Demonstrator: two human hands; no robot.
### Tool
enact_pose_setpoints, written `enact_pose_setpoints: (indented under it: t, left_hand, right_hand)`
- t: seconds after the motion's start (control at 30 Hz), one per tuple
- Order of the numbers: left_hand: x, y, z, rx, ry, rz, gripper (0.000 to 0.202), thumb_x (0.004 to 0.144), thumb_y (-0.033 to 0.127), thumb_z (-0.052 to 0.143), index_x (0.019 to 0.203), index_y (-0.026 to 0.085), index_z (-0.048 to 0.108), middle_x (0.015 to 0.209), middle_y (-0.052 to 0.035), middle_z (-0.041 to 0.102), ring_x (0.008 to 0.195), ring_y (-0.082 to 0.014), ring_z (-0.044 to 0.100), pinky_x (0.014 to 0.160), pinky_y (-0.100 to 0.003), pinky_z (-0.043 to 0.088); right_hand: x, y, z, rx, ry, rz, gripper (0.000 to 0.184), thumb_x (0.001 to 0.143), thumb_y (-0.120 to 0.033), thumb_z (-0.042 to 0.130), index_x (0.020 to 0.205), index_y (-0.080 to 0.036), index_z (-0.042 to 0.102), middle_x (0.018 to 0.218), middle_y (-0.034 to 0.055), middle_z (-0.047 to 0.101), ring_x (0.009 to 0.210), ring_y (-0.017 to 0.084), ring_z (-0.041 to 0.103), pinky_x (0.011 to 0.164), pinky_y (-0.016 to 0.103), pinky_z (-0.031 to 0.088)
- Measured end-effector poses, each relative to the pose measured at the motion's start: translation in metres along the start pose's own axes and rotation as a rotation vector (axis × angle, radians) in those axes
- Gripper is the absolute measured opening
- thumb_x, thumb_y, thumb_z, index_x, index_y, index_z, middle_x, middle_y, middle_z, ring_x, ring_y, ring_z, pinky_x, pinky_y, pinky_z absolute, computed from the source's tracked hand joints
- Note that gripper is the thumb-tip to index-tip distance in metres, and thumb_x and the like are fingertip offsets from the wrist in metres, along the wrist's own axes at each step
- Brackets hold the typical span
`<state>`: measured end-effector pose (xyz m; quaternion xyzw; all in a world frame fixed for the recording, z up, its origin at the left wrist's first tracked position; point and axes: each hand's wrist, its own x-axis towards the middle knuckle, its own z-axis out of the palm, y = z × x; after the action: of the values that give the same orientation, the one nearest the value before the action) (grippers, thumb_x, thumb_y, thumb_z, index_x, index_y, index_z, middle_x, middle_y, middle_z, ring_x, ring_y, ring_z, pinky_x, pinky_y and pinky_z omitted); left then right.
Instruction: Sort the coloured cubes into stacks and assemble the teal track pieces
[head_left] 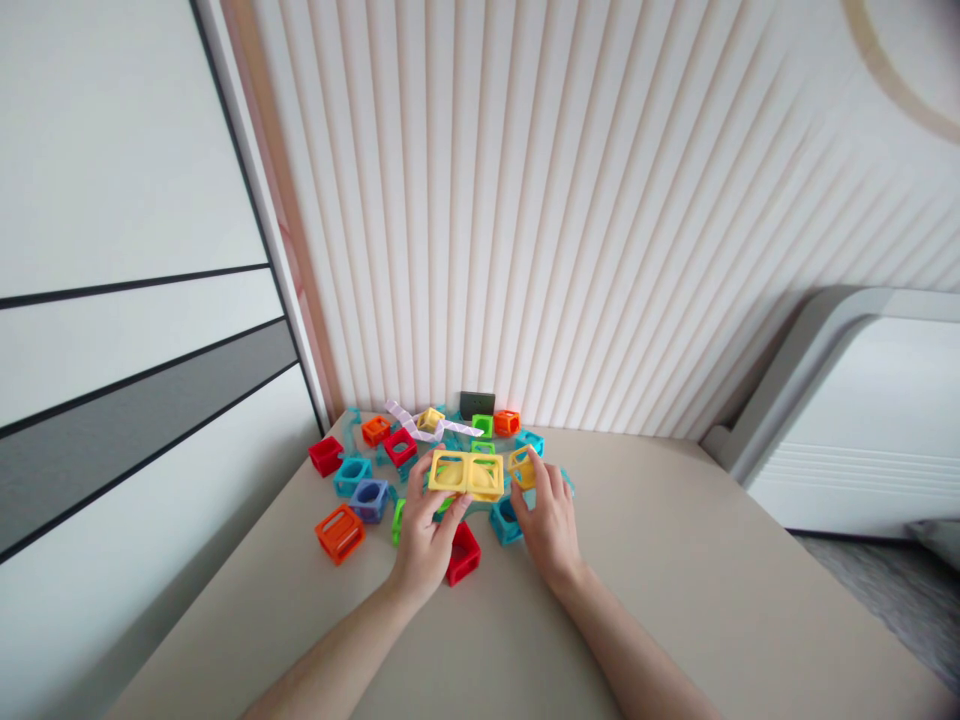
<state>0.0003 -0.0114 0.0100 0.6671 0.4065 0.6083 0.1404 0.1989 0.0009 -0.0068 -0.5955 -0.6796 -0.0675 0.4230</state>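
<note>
In the head view, a joined pair of yellow cubes (468, 476) is gripped by the fingers of the left hand (426, 538) over the table (660, 560); just to the right, a single yellow cube (523, 468) is pinched between fingers of the right hand (549, 520).

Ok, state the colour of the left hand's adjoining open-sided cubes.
Both cubes are yellow, clearest in the head view.
</note>
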Motion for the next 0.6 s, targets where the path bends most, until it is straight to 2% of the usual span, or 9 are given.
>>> enact_pose_setpoints:
  t: [0.17,0.27,0.37,0.47,0.53,0.6]
  left_hand:
    - [0.003,-0.001,0.001,-0.026,0.025,-0.033,0.015,0.094,0.033,0.062,0.096,0.023,0.074,0.139,-0.0086,0.052,0.134,-0.0276,0.051,0.110,-0.040,0.045]
    - [0.003,-0.002,0.002,-0.034,0.051,-0.067,0.017,0.094,0.034,0.062,0.095,0.022,0.073,0.139,-0.0091,0.051,0.134,-0.0273,0.051,0.111,-0.041,0.045]
    - [0.001,-0.003,0.003,-0.040,0.067,-0.100,0.017,0.094,0.035,0.062,0.095,0.022,0.072,0.137,-0.0094,0.052,0.132,-0.0272,0.052,0.110,-0.042,0.044]
    - [-0.001,-0.006,0.004,-0.026,0.057,-0.132,0.019,0.093,0.037,0.062,0.092,0.021,0.073,0.136,-0.0098,0.051,0.130,-0.0277,0.053,0.107,-0.042,0.047]
    - [-0.002,-0.006,0.004,-0.020,0.044,-0.152,0.019,0.093,0.037,0.063,0.090,0.021,0.073,0.134,-0.0101,0.051,0.127,-0.0276,0.056,0.104,-0.041,0.049]
    - [-0.002,-0.006,0.004,-0.021,0.036,-0.163,0.019,0.093,0.037,0.064,0.088,0.021,0.072,0.132,-0.0104,0.052,0.124,-0.0276,0.057,0.101,-0.040,0.051]
  right_hand:
    - [0.001,-0.001,-0.006,0.173,0.106,0.124,0.061,0.095,-0.035,0.052,0.152,-0.019,0.037,0.114,0.0136,0.064,0.101,0.030,0.062,0.089,0.050,0.053]
    - [-0.004,0.000,-0.014,0.391,0.139,0.174,0.060,0.098,-0.040,0.049,0.153,-0.019,0.035,0.130,0.0159,0.062,0.111,0.028,0.064,0.091,0.046,0.055]
    - [-0.016,0.000,-0.021,0.585,0.110,0.183,0.057,0.103,-0.043,0.039,0.154,-0.018,0.036,0.137,0.0160,0.061,0.119,0.028,0.064,0.094,0.044,0.055]
    - [-0.031,-0.001,-0.024,0.625,0.077,0.138,0.058,0.102,-0.050,0.036,0.148,-0.017,0.046,0.133,0.0167,0.065,0.125,0.031,0.060,0.101,0.048,0.051]
    - [-0.038,-0.006,-0.024,0.649,0.048,0.108,0.059,0.101,-0.055,0.035,0.143,-0.016,0.053,0.128,0.0170,0.067,0.122,0.032,0.062,0.100,0.048,0.052]
    - [-0.041,-0.015,-0.022,0.731,0.006,0.150,0.059,0.102,-0.055,0.033,0.142,-0.017,0.053,0.119,0.0158,0.071,0.109,0.030,0.069,0.091,0.044,0.056]
